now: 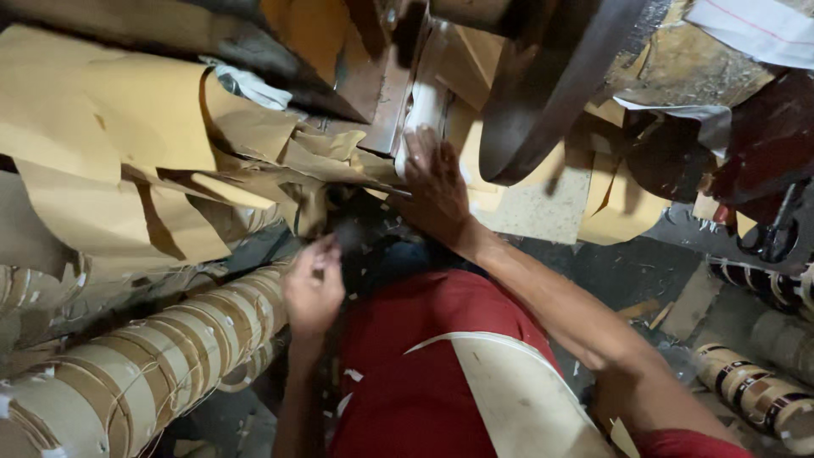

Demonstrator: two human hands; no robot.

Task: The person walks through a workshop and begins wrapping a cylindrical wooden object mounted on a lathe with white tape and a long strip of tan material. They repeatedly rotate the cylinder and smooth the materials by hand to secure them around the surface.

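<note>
Crumpled brown paper sheets point(127, 161) fill the far left, heaped against a dark metal machine point(543, 85) at the far centre. Tied bundles of paper rolls point(144, 373) lie at the near left. The right hand point(437, 191) rests flat, fingers spread, on a white paper stack point(424, 106) at the machine. The left hand point(312, 288) hovers just right of the bundles, fingers curled together; whether it pinches anything is unclear.

The right hand point(434, 188) lies flat against a stack of cut paper point(426, 106) held in the machine point(386, 85) directly ahead. The left hand point(312, 287) sits nearer the body, below and left of the right. Loose sheets point(127, 144) spread left of both hands. Tied rolls point(144, 373) lie left of the left hand. A curved wheel point(543, 93) stands right of the right hand; banded rolls point(755, 394) lie far right.
</note>
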